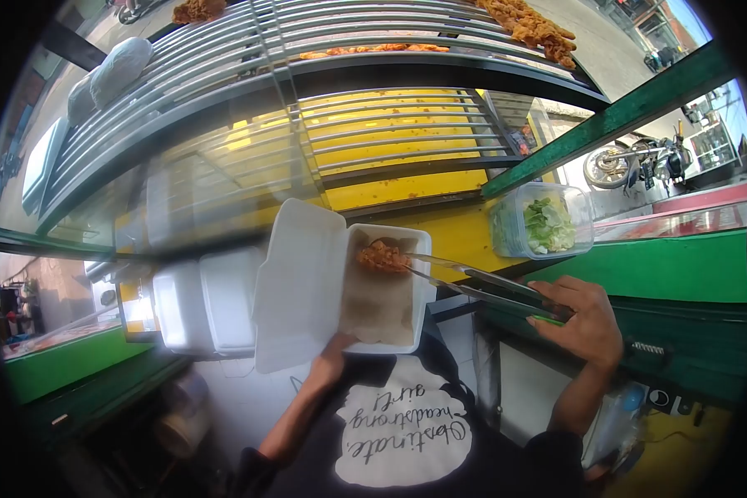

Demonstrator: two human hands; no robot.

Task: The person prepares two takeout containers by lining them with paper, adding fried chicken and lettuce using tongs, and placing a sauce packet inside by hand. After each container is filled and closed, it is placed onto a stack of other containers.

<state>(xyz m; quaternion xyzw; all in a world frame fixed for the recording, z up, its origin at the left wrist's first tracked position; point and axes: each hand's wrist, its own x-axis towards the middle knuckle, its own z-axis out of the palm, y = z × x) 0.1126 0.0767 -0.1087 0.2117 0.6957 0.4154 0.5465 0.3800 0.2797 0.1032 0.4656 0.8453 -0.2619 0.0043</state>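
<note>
My left hand (330, 358) grips the near edge of an open white foam takeaway box (426, 290), its fingers mostly hidden beneath. The lid (300, 282) is folded back to the left. Brown paper (378, 303) lines the box. At the far end of it lies a piece of fried chicken (383, 256), with the tips of metal tongs (490, 282) at its right side. Wrapped around the handle end of these tongs is my right hand (585, 315), to the right of the box.
Closed white foam boxes (228, 299) stand to the left. A clear plastic tub (515, 224) of lettuce (548, 224) sits at the right. Ahead rises a slatted metal rack (407, 124) with more fried chicken (531, 29) on top. A green frame bar (614, 116) slants across the right side.
</note>
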